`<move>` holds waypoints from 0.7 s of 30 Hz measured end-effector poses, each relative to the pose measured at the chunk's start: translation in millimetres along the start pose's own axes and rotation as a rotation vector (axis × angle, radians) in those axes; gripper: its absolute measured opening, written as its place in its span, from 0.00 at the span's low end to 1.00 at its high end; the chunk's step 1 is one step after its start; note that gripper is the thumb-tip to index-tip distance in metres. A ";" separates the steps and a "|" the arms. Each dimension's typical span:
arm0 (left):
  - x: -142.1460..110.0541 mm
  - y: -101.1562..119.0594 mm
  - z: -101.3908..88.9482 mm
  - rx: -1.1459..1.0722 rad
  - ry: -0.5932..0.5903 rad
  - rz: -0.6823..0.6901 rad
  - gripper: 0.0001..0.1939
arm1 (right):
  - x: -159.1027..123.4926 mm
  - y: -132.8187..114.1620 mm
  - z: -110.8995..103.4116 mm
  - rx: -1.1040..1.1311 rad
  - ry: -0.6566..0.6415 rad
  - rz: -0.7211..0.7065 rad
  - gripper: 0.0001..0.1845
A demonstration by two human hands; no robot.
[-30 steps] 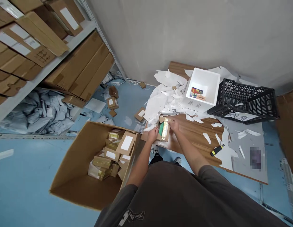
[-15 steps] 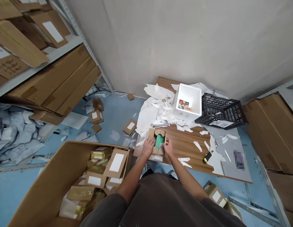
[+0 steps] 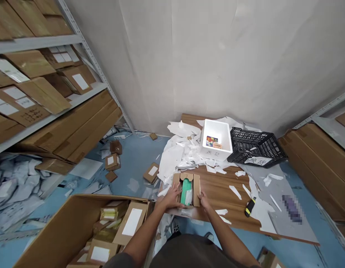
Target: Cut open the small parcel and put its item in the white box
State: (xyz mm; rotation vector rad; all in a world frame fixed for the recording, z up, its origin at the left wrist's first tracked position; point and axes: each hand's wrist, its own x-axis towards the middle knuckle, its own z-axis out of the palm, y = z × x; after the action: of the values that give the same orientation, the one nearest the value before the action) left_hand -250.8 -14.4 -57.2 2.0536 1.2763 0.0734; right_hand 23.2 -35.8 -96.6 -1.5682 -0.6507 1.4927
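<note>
A small open cardboard box (image 3: 197, 189) lies on the near left part of the wooden table (image 3: 231, 208), with a green item (image 3: 186, 189) inside it. My left hand (image 3: 171, 197) grips the box's left side, fingers curled on the flap. My right hand (image 3: 203, 199) holds the box's near right corner. Both arms reach out from the bottom of the view.
A white foam box (image 3: 216, 139) and a black plastic crate (image 3: 254, 149) stand at the table's far side among torn white paper. A yellow-black cutter (image 3: 249, 207) lies to the right. A large carton (image 3: 77, 230) of small boxes sits on the blue floor at the left. Shelves with cartons line both sides.
The view has tilted up and pulled back. The gold packet seen in the box a second ago is gone from it; both hands have settled on the box's sides.
</note>
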 end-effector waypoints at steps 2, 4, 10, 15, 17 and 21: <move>-1.3 7.2 5.2 0.069 0.004 -0.018 0.59 | 3.4 3.5 -0.5 0.004 0.051 -0.032 0.28; -1.3 14.5 12.7 0.107 0.022 -0.032 0.60 | 6.8 2.0 -5.8 -0.109 0.145 -0.072 0.22; -5.3 19.1 24.6 0.107 0.060 -0.049 0.38 | 3.3 -35.4 -7.9 -0.753 0.087 -0.497 0.04; -13.1 24.5 23.6 0.063 0.120 0.012 0.22 | 1.7 -70.6 37.0 -1.093 -0.441 -0.590 0.11; -13.6 26.1 28.4 0.033 0.163 0.024 0.20 | 9.1 -73.7 51.8 -1.202 -0.484 -0.538 0.18; -14.2 26.6 47.2 -0.026 0.178 0.036 0.09 | 28.4 -73.9 63.9 -1.278 -0.391 -0.624 0.41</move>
State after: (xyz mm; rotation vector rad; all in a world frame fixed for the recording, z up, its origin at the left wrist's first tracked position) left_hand -219.2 -58.0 -72.6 2.0850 1.3368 0.2937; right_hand -21.1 39.3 -44.1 -1.5983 -2.3881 0.8430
